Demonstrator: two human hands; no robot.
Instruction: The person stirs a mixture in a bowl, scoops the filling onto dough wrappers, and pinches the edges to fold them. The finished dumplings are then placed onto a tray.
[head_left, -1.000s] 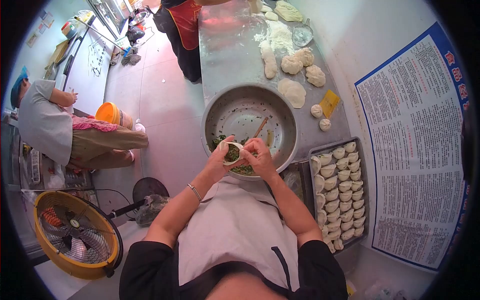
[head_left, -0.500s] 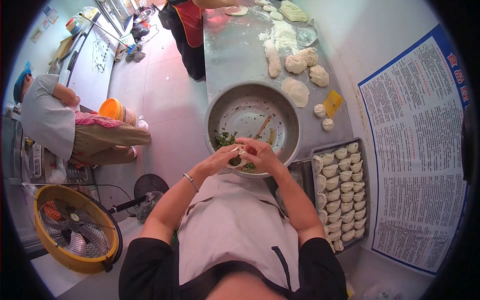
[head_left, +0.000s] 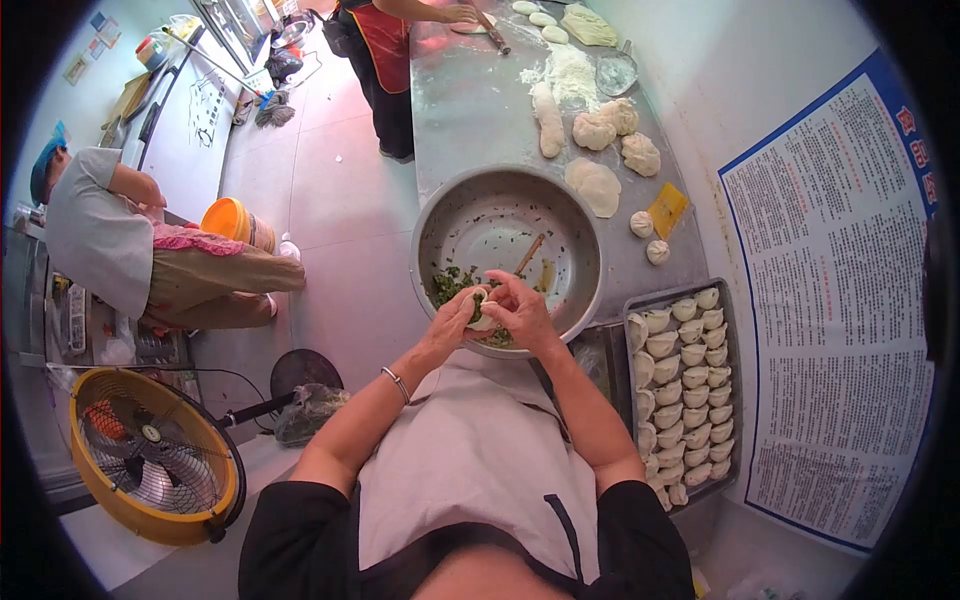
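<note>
My left hand cups a round dough wrapper with green filling showing in its open top. Fingers of my right hand pinch the wrapper's edge from the other side. Both hands hang over the near rim of a large metal bowl. Chopped green filling lies in the bowl, partly hidden by my hands. A wooden stick leans in the bowl beyond my right hand.
Right of the bowl stands a tray with rows of dumplings. On the metal table lie two small pleated buns, a yellow scraper, dough lumps and flour. A co-worker's hand is beside a rolling pin. A fan stands left.
My hands have turned the wrapper, and its green filling shows more in the opening. The rolling pin has come into view beside the co-worker's hand at the far end.
</note>
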